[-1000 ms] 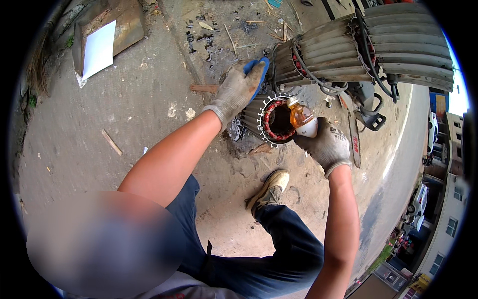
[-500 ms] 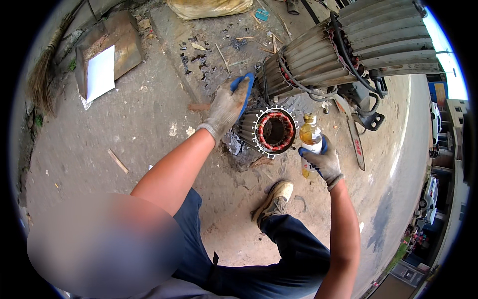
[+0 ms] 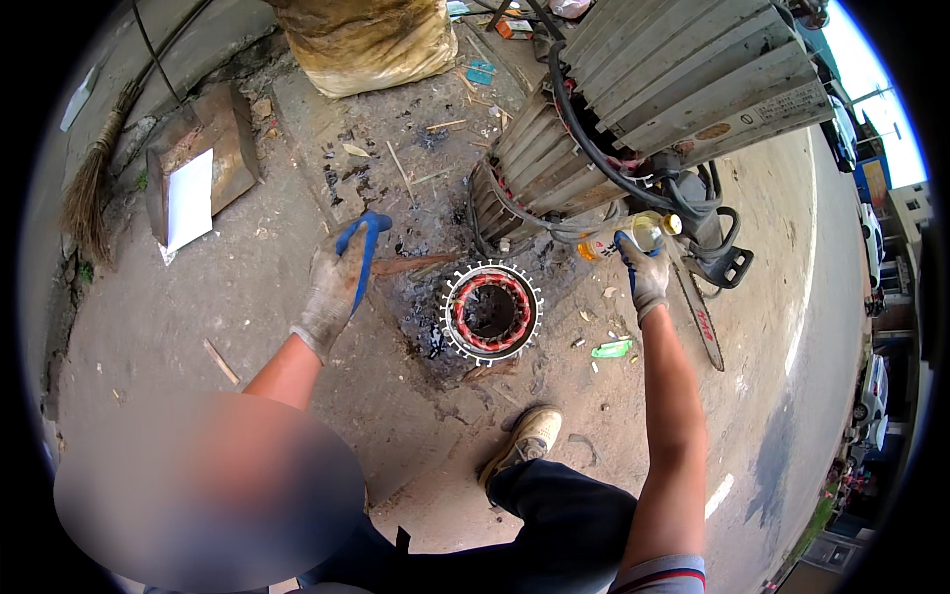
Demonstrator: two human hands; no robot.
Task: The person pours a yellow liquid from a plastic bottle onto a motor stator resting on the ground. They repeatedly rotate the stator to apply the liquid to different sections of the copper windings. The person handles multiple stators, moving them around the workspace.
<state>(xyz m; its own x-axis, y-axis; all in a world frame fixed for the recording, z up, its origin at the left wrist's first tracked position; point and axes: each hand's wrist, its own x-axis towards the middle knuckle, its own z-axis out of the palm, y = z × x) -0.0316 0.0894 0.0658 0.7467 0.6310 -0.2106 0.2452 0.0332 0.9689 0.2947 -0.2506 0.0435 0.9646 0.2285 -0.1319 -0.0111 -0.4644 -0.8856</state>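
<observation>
My right hand [image 3: 645,277], in a grey and blue work glove, grips a clear plastic bottle [image 3: 645,234] partly filled with yellow liquid. The bottle lies almost level, its yellow cap to the right and the liquid gathered at its left end. My left hand [image 3: 339,272], gloved alike, hovers over the ground at the left with its fingers stretched out and holds nothing. Between my hands, nearer to me, an electric motor stator [image 3: 460,319] stands on end, showing its ring of red-bound windings and a finned rim round an open bore.
Large finned motor housings [image 3: 683,84] with black cables loom at the upper right. A chainsaw [image 3: 720,243] lies beside them, its bar toward me. A stained sack [image 3: 366,45], a dustpan [image 3: 223,129] with white paper, a broom [image 3: 91,188] and a green wrapper [image 3: 612,348] lie about.
My right hand has tipped the bottle from upright to nearly level and raised it toward the finned housings. My left hand has drawn away to the left from the stator. The view has shifted.
</observation>
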